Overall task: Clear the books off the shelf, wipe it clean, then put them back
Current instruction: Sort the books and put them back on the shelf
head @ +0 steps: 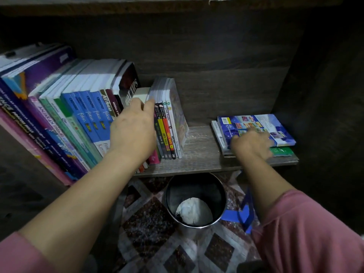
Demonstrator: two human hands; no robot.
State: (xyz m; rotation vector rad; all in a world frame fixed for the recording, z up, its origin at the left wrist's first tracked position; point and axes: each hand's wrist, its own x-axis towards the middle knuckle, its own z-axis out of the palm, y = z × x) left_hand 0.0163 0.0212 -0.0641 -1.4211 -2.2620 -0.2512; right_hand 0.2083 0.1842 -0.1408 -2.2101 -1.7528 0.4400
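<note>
A dark wooden shelf (199,154) holds a long row of leaning books (78,115) on the left and a small group of thin upright books (171,123) in the middle. My left hand (134,129) reaches between these two groups, its fingers lying against the tops of the thin books. On the right a short flat stack lies on the shelf, with a blue book (256,127) on top and a green one (281,151) under it. My right hand (252,144) rests on the blue book's near edge. Motion blur hides how its fingers lie.
Below the shelf edge stands a round metal bin (220,196) with crumpled white paper inside. It sits on a patterned floor covering (149,223). A blue object (244,213) lies beside the bin on the right. The shelf's dark side wall (325,115) closes off the right.
</note>
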